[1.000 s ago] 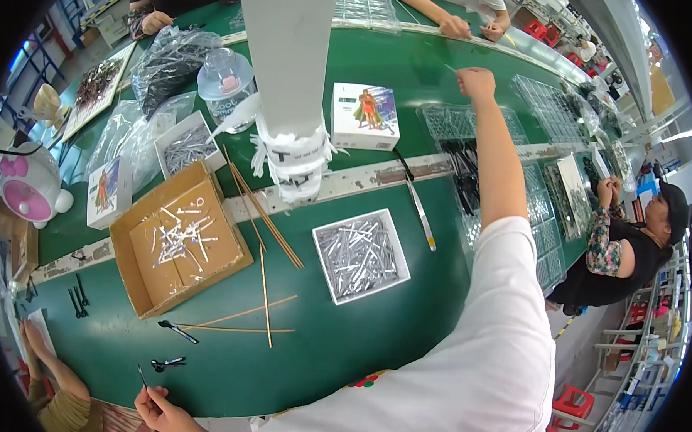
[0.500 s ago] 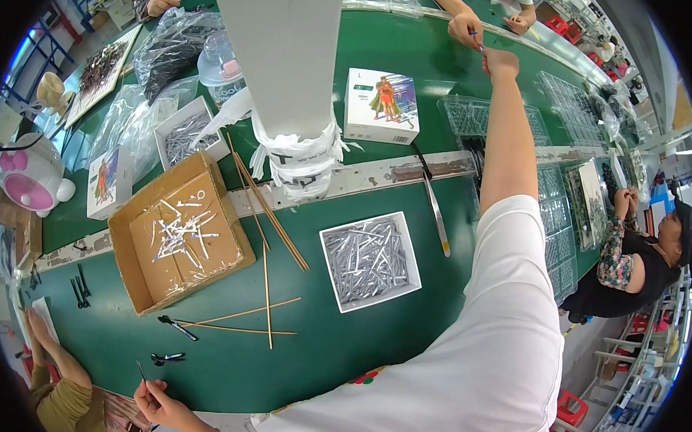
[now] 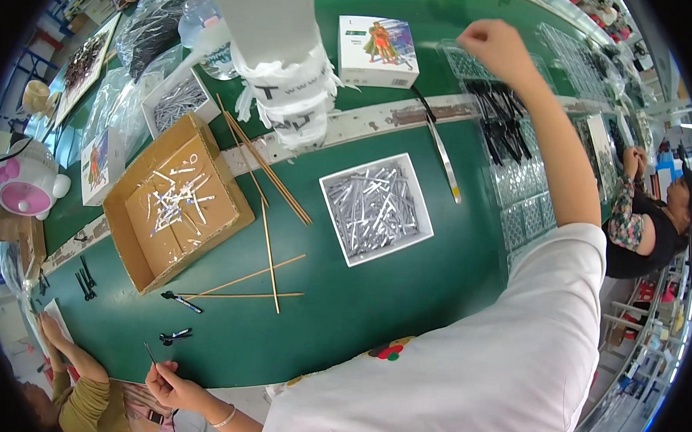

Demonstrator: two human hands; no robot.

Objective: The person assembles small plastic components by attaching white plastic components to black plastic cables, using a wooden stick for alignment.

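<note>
My right hand (image 3: 498,51) is stretched far out over the far part of the table, above the clear compartment trays. Its fingers are curled closed, and whatever they may hold is hidden. My left hand (image 3: 175,386) is low at the near left edge of the table, pinching a thin dark rod (image 3: 150,353) that points up and away. Just beyond it lie a small black piece with a clip-like end (image 3: 175,337) and a similar black-and-blue piece (image 3: 184,302). A white box (image 3: 377,210) full of short grey-silver strips stands mid-table.
A cardboard box (image 3: 139,257) holds white scraps. Thin wooden sticks (image 3: 269,259) lie beside it. Tweezers (image 3: 445,162) rest right of the white box. Black stems (image 3: 501,118) lie on clear trays (image 3: 527,216). A wrapped post (image 3: 279,74) rises mid-table. Co-workers sit left and right.
My right hand has come away from a co-worker's hand, where a thin blue item was between them. The view has shifted, and that co-worker's hands are out of sight. My left hand keeps its pinch.
</note>
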